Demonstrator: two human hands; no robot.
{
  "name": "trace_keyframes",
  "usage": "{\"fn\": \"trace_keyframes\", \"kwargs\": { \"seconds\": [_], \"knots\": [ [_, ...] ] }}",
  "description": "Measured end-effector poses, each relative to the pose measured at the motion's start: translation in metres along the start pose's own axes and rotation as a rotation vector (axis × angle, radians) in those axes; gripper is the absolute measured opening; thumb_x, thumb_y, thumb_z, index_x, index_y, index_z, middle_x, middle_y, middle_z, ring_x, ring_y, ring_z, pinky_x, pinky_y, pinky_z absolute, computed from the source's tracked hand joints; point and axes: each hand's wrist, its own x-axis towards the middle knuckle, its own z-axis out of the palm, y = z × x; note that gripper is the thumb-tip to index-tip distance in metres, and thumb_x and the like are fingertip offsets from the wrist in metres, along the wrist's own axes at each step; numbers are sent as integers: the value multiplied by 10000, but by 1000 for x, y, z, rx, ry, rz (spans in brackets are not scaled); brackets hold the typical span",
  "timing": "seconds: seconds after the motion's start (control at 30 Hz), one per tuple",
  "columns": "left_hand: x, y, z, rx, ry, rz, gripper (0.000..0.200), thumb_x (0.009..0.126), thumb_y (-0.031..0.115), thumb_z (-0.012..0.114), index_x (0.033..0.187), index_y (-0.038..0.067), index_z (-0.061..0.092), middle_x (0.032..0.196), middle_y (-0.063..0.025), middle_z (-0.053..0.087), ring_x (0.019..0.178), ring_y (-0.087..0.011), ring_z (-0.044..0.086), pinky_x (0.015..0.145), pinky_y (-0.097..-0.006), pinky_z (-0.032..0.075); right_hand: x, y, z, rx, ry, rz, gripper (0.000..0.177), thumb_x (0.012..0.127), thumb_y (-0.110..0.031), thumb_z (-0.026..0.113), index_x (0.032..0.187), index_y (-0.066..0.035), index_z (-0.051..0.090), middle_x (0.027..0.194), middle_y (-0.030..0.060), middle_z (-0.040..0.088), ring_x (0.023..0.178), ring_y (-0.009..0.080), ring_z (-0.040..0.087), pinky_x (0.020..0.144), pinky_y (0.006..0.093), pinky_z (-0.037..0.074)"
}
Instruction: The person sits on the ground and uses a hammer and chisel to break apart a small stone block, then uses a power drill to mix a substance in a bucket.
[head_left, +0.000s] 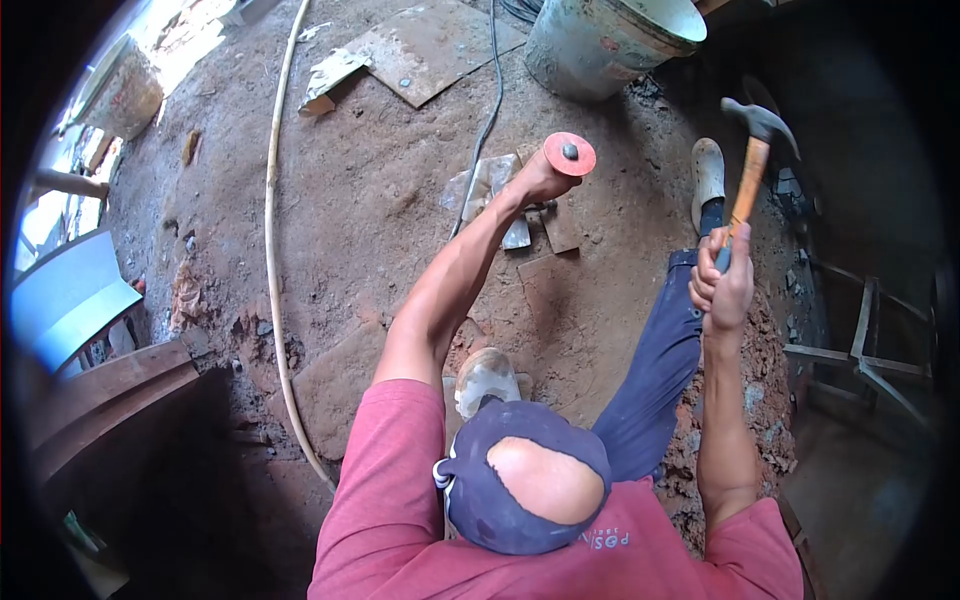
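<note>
My left hand point(545, 183) reaches forward, closed around a chisel point(570, 152). A round red hand guard with a dark steel head at its centre faces up, and it hides part of my fingers. The chisel's tip is not visible. Below and beside this hand lie broken flat pieces point(515, 235) on the dirt floor. On the right, my right hand point(722, 282) grips a claw hammer point(748, 180) by its orange and dark handle. The metal head is raised, well apart from the chisel.
A dirty bucket point(600, 50) stands at the top, with a dark cable point(497, 85) running beside it. A pale hose point(271, 200) crosses the floor to my left. Flat boards point(420, 50) lie ahead. A metal frame point(865, 350) stands at right, another bucket point(120, 90) at far left.
</note>
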Motion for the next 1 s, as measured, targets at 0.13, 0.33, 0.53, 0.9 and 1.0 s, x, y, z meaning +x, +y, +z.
{"fn": "trace_keyframes", "kwargs": {
  "seconds": [0.13,0.33,0.53,0.9,1.0],
  "knots": [
    [7,-21,0,-377,296,-11,141,812,64,681,926,41,599,785,-11,590,683,-121,560,587,-283,480,-23,21,-3,34,56,-57,452,1021,-532,303,919,-117,451,533,-83,292,373,-4,214,306,186,172],
    [-17,-20,-57,-1127,539,-107,223,796,35,643,658,93,478,590,9,430,505,-128,462,593,-356,522,-36,85,-8,-90,15,182,441,1027,-500,326,895,-105,470,537,-87,311,377,-4,241,326,186,196],
    [-32,-16,-55,-982,659,-51,154,802,15,626,700,44,515,624,-30,506,524,-143,492,554,-340,484,-38,141,14,-118,-100,246,423,1032,-467,347,858,-101,469,543,-87,331,390,-1,253,333,188,205],
    [-39,-9,-29,-933,626,-81,143,820,20,614,718,57,520,622,-1,479,535,-112,454,568,-337,479,-44,239,9,-361,-99,369,463,1027,-476,345,773,-101,443,518,-41,357,390,73,340,373,261,287],
    [-44,-5,-40,-1116,656,-66,194,809,57,641,676,89,503,584,3,454,513,-136,447,612,-376,473,-46,209,13,-158,-63,387,427,1022,-499,345,822,-131,430,526,-71,334,360,21,258,318,208,215]
  ]
}}
